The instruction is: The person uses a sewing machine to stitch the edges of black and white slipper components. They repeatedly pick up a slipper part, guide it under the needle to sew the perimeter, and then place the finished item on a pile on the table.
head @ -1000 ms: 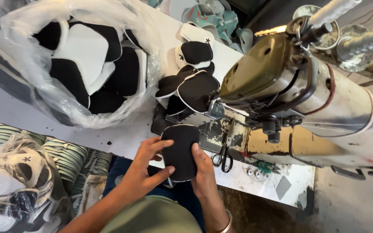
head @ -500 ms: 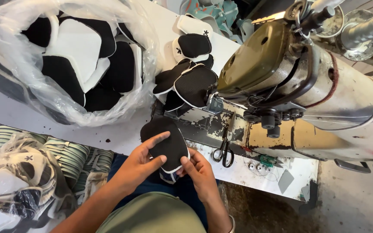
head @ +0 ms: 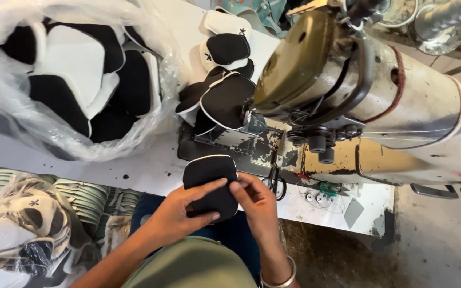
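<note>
Fingers of the left hand (head: 180, 213) and right hand (head: 254, 202) were curled closed on a black fabric piece (head: 211, 184) with white edging, held at the table (head: 150, 170) edge before the sewing machine (head: 358, 101), scissors (head: 276, 181) beside.

Black padded piece (head: 209, 184) edged white, olive sewing machine (head: 348, 90), clear bag (head: 76, 74).

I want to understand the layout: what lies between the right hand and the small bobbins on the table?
In the head view, black scissors lie between the right hand and the bobbins.
</note>
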